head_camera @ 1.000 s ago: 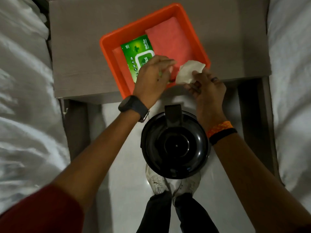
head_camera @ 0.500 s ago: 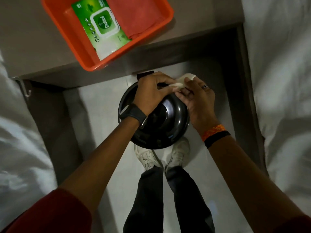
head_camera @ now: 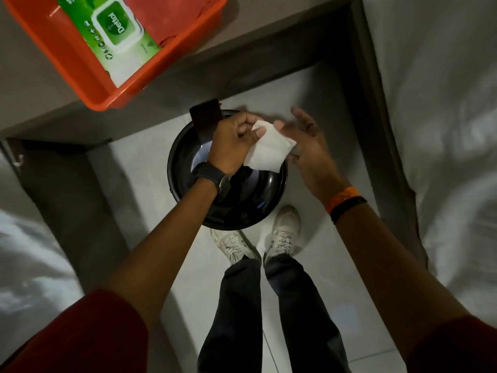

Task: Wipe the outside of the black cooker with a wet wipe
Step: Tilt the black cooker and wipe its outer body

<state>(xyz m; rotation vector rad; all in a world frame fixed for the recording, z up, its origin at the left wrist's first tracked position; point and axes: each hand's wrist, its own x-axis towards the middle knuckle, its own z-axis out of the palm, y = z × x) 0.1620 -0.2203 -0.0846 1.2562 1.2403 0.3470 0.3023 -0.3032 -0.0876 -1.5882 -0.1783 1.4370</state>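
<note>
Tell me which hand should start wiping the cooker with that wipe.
Left, probably. The left hand already pinches the wet wipe directly above the black cooker lid. The right hand is open beside it, fingers spread, only touching the wipe's edge, so it looks freer to steady the cooker.

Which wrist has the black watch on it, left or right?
The left wrist, by the left hand holding the wipe, has the watch. The right wrist wears an orange band instead.
</note>
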